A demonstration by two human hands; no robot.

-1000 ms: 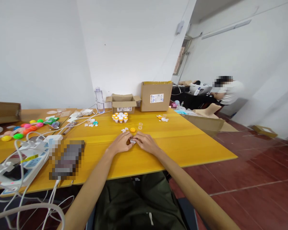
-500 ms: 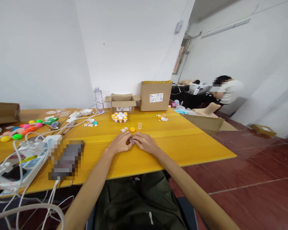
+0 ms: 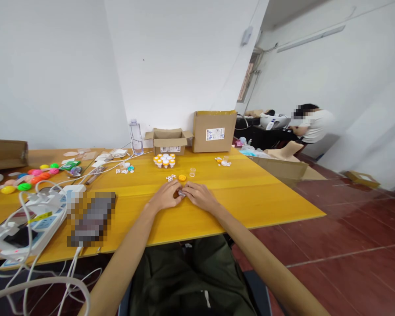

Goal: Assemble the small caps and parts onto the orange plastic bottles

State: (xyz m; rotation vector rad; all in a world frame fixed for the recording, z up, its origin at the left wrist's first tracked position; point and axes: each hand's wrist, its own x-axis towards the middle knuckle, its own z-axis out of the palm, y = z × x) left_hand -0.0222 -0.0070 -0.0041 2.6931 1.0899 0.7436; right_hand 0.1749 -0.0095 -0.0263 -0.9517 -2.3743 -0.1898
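My left hand [image 3: 166,195] and my right hand [image 3: 199,195] meet low over the table, fingers bent around a small, clear-looking piece [image 3: 181,193]. Most of it is hidden by the fingertips, so its kind cannot be told. Just beyond the fingers lies a round orange-yellow cap [image 3: 182,177]. Left of that cap are small white pieces with dark spots [image 3: 170,178]. A clear little cup [image 3: 192,172] stands behind my right hand. Farther back, several white containers with orange rims [image 3: 165,161] are grouped together.
An open cardboard box [image 3: 168,143] and a taller closed box [image 3: 213,131] stand by the wall, beside a water bottle [image 3: 136,137]. Leftward are a phone [image 3: 94,217], a power strip with cables [image 3: 46,221] and colourful eggs [image 3: 39,177]. A person [image 3: 314,125] sits at the right.
Both hands stay in nearly the same place, with only slight finger movement around the small piece. The whole view has shifted a trace; nothing on the table has visibly moved.
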